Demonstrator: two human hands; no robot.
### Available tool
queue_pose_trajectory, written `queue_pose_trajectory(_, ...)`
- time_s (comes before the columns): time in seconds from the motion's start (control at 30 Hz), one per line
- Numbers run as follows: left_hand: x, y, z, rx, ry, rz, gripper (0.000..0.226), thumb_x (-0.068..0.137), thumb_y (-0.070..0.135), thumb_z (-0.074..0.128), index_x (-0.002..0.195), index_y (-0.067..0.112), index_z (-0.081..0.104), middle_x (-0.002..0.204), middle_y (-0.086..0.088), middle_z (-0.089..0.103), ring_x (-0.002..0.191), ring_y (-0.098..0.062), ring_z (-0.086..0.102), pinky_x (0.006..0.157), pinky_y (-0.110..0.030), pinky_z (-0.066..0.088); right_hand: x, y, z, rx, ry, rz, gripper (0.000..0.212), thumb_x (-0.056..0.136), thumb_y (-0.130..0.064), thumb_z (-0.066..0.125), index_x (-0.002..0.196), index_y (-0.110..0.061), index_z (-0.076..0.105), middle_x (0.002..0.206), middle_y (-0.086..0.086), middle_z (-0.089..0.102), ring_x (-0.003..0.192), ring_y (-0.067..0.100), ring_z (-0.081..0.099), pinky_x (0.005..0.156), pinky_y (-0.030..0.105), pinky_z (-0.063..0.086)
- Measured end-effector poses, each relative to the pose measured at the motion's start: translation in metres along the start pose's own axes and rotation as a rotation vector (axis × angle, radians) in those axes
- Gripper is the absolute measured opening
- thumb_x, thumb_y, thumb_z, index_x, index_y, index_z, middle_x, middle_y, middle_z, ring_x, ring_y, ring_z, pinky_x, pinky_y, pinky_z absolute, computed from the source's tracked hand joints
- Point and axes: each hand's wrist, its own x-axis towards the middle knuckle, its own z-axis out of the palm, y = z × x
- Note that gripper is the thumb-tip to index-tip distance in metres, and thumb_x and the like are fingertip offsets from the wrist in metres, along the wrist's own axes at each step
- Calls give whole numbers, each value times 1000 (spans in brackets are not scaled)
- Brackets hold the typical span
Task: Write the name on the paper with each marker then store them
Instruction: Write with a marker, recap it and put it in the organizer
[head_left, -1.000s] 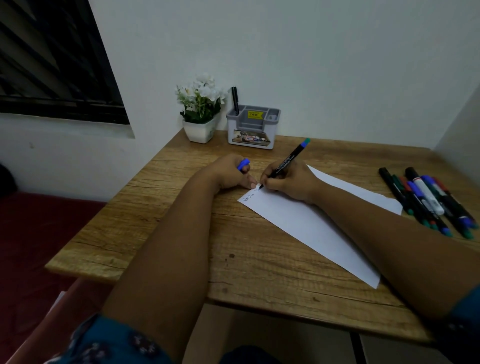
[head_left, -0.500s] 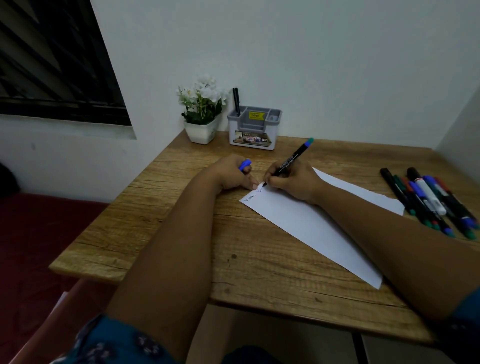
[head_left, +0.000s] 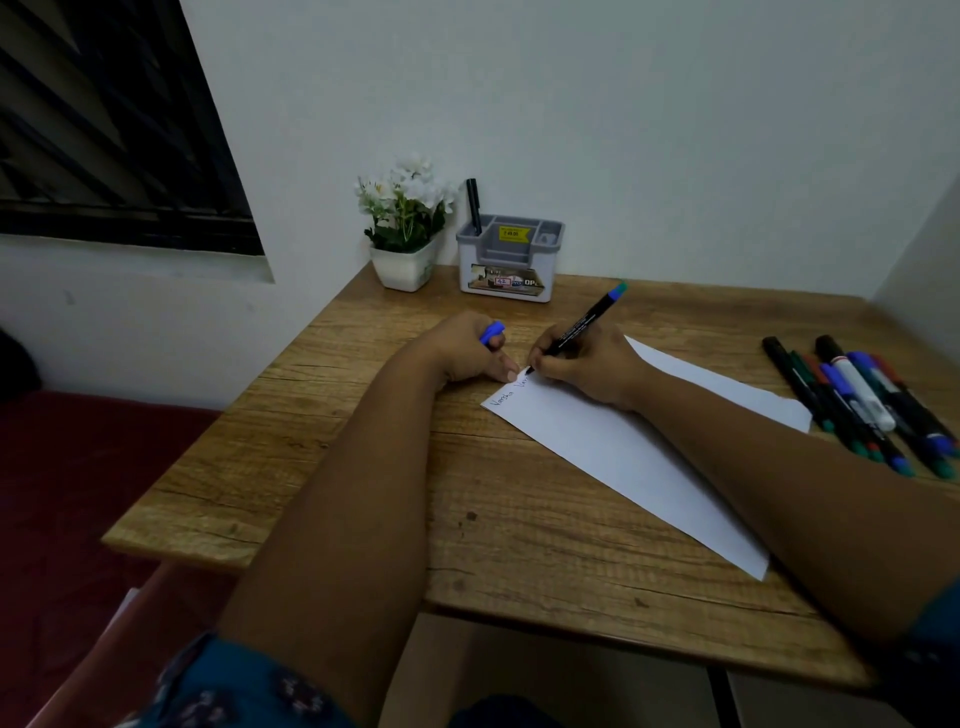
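Observation:
A white sheet of paper (head_left: 613, 447) lies slanted on the wooden table (head_left: 363, 447). My right hand (head_left: 587, 364) grips a black marker with a blue end (head_left: 584, 322), its tip touching the paper's far left corner beside handwritten words. My left hand (head_left: 467, 348) rests on the table at that corner, fingers curled around a blue marker cap (head_left: 491, 332), one fingertip pressing the paper's edge. Several more markers (head_left: 857, 405) lie in a loose pile at the right. A grey organiser box (head_left: 511, 260) at the back holds one black marker (head_left: 472, 205).
A white pot of white flowers (head_left: 405, 228) stands left of the organiser against the wall. A dark window is at the upper left. A wall closes the table's right side. The table's front edge runs near my elbows.
The marker tip has moved a little along the top of the paper and more letters of a second word have appeared. The left hand stays in place.

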Motion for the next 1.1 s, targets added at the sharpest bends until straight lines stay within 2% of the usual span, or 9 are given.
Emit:
queue_pose_trajectory(0.17, -1, 0, 1, -1, -6, 5, 41, 73, -12, 72, 66, 16, 42, 82, -11, 73, 94, -18, 71, 97, -40, 50, 1, 1, 0, -36, 10, -8, 9, 79, -9, 70, 76, -17, 72, 78, -1, 72, 71, 0, 59, 65, 7, 44)
queue_pose_trajectory(0.27, -2, 1, 1, 10, -6, 14, 41, 73, -12, 72, 66, 16, 42, 87, -15, 73, 95, -18, 71, 98, -40, 50, 1, 2, 1, -27, 21, -5, 7, 79, -7, 69, 77, -14, 72, 76, -2, 70, 68, -4, 57, 64, 5, 43)
queue_pose_trajectory(0.43, -2, 1, 0, 8, -5, -1, 40, 73, -12, 72, 67, 16, 43, 90, -16, 73, 94, -17, 71, 98, -40, 50, 1, 4, 0, 30, 84, 61, 4, 80, -13, 69, 79, -13, 73, 80, -3, 72, 78, 7, 62, 70, 13, 46)
queue_pose_trajectory(0.57, -1, 1, 0, 7, -8, -10, 40, 73, -11, 73, 67, 16, 43, 88, -13, 74, 94, -16, 71, 99, -41, 49, 2, 2, 0, -16, 56, 54, 3, 81, -12, 70, 81, -14, 73, 84, -3, 72, 83, 10, 63, 72, 13, 47)
queue_pose_trajectory(0.73, -1, 2, -1, 15, -10, -2, 40, 73, -11, 73, 66, 16, 43, 84, -11, 73, 95, -16, 71, 98, -39, 49, 2, 2, 1, 2, 55, 83, 2, 80, -14, 71, 81, -14, 73, 85, -1, 72, 87, 13, 64, 79, 24, 50)
queue_pose_trajectory(0.87, -2, 2, -1, 19, -19, 6, 40, 73, -11, 72, 66, 16, 43, 83, -10, 73, 93, -15, 71, 95, -37, 50, 3, 3, 2, -12, 43, 85, 3, 81, -13, 69, 79, -14, 72, 82, -2, 71, 81, 9, 63, 71, 14, 48)
queue_pose_trajectory(0.93, -2, 3, -2, 25, -22, 12, 39, 73, -11, 72, 67, 16, 44, 79, -8, 73, 93, -15, 71, 96, -39, 50, 2, 1, 1, 103, 102, 145, 8, 83, -11, 66, 75, -10, 68, 74, -1, 70, 70, 10, 62, 63, 16, 48)
queue_pose_trajectory(1.03, -2, 1, 0, 63, 2, 20, 36, 72, -6, 75, 72, 16, 47, 83, -7, 73, 93, -17, 71, 93, -41, 51, 6, -7, -8, 577, 241, 245, 23, 89, -2, 58, 68, -11, 59, 57, 1, 61, 51, 10, 50, 48, 18, 42)
queue_pose_trajectory(1.1, -2, 1, 2, 93, 91, 58, 31, 73, 7, 78, 78, 19, 50, 83, -3, 67, 81, -17, 66, 78, -36, 52, 11, -15, -18, 834, 251, 279, 28, 93, -1, 55, 70, -17, 52, 54, 0, 57, 43, 5, 45, 44, 15, 38)
